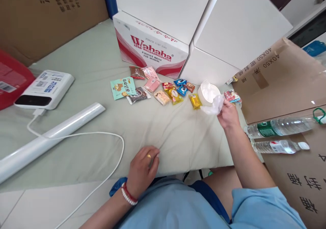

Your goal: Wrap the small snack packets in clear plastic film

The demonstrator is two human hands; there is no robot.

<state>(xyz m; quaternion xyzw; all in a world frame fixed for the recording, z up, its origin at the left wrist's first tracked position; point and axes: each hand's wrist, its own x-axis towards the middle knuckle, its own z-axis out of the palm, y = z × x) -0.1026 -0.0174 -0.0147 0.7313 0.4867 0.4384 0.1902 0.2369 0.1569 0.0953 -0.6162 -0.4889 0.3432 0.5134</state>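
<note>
While the right hand point(227, 113) holds translucent plastic point(215, 106) in a pinched grip at the near rim of the white bowl point(200, 95), the left hand point(142, 169) lies curled on the desk point(185, 139), contents indeterminable. Should the plastic catch inside, a sharp tug could tip the bowl against the adjacent yellow packet point(195, 101).

Can't miss the big red "Wahaha" on the water carton point(163, 64) up at 12 o'clock, with "PURIFIED WATER FOR DRINKING" under it. Brown cardboard box point(282, 89) between 2 and 3 o'clock says "40X50" twice, plus some Chinese characters.
</note>
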